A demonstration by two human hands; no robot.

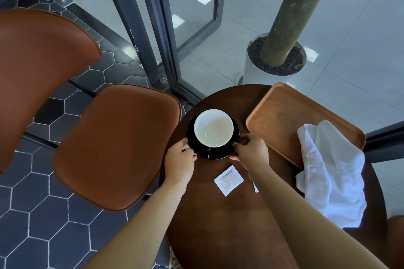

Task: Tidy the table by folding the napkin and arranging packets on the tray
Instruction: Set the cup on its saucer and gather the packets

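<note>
A white cup [213, 127] stands on a black saucer [211, 152] on the round dark wooden table [218, 214]. My left hand [180, 160] grips the saucer's left rim and my right hand [251, 149] grips its right rim. A white printed packet [228, 180] lies flat on the table just below the saucer. A second packet [255, 186] peeks out from under my right forearm, mostly hidden. A crumpled white napkin [330, 174] drapes over the near corner of the wooden tray [284, 120] and onto the table at the right.
A brown leather chair [118, 146] stands close to the table's left edge. Glass doors with dark frames [166, 50] and a white planter [273, 65] holding a trunk lie beyond the table. Hexagon floor tiles surround the chair.
</note>
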